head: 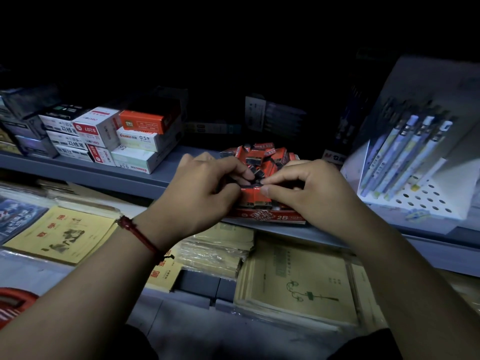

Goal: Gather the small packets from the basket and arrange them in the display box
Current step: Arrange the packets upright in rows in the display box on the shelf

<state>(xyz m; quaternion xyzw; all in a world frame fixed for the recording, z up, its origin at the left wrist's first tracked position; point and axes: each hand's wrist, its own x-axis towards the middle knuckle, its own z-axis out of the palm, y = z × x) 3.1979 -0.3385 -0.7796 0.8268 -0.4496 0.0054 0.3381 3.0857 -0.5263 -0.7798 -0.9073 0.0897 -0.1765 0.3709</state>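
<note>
A red display box (270, 216) marked 2B stands at the front edge of the grey shelf, heaped with several small red and black packets (262, 154). Both my hands are over the near side of the box. My left hand (200, 188) has its fingers curled and pinches small packets at the top of the front row. My right hand (306, 188) pinches a red and black packet (253, 190) between thumb and forefinger, right against the left fingertips. The front row of packets (255, 203) stands upright below my fingers. A red basket (13, 302) shows at the lower left edge.
Stacked white and orange stationery boxes (114, 136) fill the shelf's left. A white perforated stand with pens (405, 157) sits at the right. Below the shelf lie yellow exercise books (62, 235) and wrapped green ones (298, 281). The back of the shelf is dark.
</note>
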